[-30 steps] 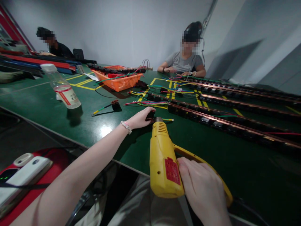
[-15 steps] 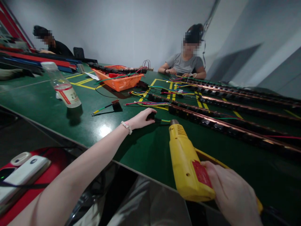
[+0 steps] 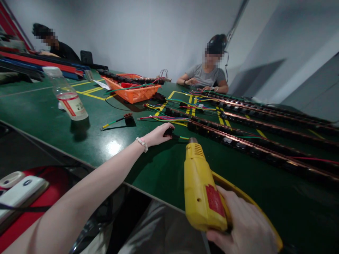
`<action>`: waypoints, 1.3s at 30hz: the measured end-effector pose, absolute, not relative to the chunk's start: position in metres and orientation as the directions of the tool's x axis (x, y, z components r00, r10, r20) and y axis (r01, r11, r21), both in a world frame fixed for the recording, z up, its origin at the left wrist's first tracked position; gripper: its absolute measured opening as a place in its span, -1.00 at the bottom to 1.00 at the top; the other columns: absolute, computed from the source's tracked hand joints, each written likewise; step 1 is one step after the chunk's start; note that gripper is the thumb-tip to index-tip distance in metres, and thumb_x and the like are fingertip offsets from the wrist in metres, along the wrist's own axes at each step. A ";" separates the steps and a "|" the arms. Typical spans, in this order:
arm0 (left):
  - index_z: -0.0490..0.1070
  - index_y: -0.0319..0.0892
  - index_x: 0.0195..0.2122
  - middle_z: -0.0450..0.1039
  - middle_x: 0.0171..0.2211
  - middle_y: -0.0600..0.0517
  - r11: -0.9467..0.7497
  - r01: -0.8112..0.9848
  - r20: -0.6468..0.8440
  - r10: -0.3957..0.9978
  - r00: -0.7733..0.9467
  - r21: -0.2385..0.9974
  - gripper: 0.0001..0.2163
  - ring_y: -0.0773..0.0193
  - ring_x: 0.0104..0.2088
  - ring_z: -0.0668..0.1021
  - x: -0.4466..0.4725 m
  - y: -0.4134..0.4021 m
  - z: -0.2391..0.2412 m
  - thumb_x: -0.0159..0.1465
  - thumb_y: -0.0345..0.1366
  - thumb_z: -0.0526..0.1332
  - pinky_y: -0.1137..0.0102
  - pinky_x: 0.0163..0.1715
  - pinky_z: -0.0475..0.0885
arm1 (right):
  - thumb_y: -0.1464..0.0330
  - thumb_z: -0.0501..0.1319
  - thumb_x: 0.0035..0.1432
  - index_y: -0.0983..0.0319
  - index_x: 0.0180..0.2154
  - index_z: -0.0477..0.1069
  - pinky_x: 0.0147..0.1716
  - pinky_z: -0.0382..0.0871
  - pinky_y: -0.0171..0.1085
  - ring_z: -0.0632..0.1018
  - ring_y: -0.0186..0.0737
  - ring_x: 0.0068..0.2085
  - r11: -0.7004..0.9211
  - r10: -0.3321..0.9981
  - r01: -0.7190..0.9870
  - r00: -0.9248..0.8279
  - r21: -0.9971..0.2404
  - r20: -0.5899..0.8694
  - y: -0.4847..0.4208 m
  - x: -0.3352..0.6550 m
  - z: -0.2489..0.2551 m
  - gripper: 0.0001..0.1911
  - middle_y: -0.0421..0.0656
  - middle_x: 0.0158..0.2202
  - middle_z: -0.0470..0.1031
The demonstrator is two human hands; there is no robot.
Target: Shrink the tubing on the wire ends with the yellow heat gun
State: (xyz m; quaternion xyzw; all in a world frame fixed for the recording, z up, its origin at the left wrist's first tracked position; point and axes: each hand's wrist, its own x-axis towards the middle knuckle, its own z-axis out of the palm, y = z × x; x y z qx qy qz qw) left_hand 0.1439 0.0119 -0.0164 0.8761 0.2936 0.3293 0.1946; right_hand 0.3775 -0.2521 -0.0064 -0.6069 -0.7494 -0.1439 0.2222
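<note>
My right hand (image 3: 242, 220) is wrapped round the handle of a yellow heat gun (image 3: 198, 183) with a red label. Its metal nozzle points away from me, right at the end of a short green-and-yellow wire (image 3: 182, 137). That wire comes out of a small black connector block (image 3: 168, 132), which my left hand (image 3: 160, 135) pinches just above the green table. Part of the block is hidden by my fingers. To the left of that hand, a similar black block with a green-and-yellow wire (image 3: 116, 122) lies on the table.
An orange basket (image 3: 132, 95) holding parts stands beyond my left hand. Long black rails with copper bars (image 3: 238, 141) and coloured wires run off to the right. A plastic bottle (image 3: 71, 102) stands at left. One person (image 3: 206, 76) sits opposite, another (image 3: 62, 49) at far left.
The heat gun has swung slightly left and its body stands more upright in view, my right hand moving with it. My left hand keeps its hold on the connector block.
</note>
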 end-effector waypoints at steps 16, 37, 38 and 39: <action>0.29 -0.22 -0.09 0.40 -0.15 -0.05 -0.735 0.428 0.453 0.668 0.590 0.526 -0.66 0.22 -0.15 0.47 0.142 0.008 -0.013 0.07 -0.44 0.16 0.31 -0.12 0.39 | -0.37 -0.19 -0.16 0.32 -0.22 0.43 -0.32 0.16 -0.20 0.44 -0.14 -0.36 0.280 0.787 0.942 -0.117 -0.182 0.606 -0.237 0.329 -0.006 -0.03 -0.05 -0.38 0.48; 0.30 -0.18 -0.07 0.43 -0.16 -0.05 -0.746 0.439 0.468 0.660 0.588 0.500 -0.68 0.22 -0.21 0.49 0.144 0.008 -0.015 0.14 -0.30 0.19 0.32 -0.19 0.40 | -0.30 -0.13 -0.06 0.28 -0.14 0.33 -0.30 0.22 -0.16 0.45 -0.08 -0.33 0.193 0.781 0.981 -0.135 -0.030 0.610 -0.254 0.394 -0.017 -0.16 -0.04 -0.29 0.46; 0.30 -0.18 -0.07 0.43 -0.17 -0.04 -0.744 0.445 0.469 0.663 0.583 0.498 -0.68 0.22 -0.22 0.49 0.145 0.008 -0.015 0.13 -0.30 0.18 0.32 -0.20 0.40 | -0.30 -0.15 -0.05 0.28 -0.14 0.33 -0.30 0.21 -0.16 0.45 -0.08 -0.33 0.182 0.787 0.983 -0.129 -0.027 0.604 -0.254 0.391 -0.017 -0.15 -0.04 -0.29 0.46; 0.30 -0.17 -0.07 0.43 -0.18 -0.04 -0.742 0.450 0.470 0.666 0.578 0.497 -0.68 0.23 -0.24 0.49 0.145 0.008 -0.015 0.13 -0.30 0.18 0.32 -0.21 0.40 | -0.30 -0.15 -0.05 0.29 -0.13 0.34 -0.30 0.21 -0.16 0.45 -0.08 -0.33 0.171 0.790 0.985 -0.123 -0.024 0.600 -0.254 0.388 -0.017 -0.14 -0.04 -0.30 0.46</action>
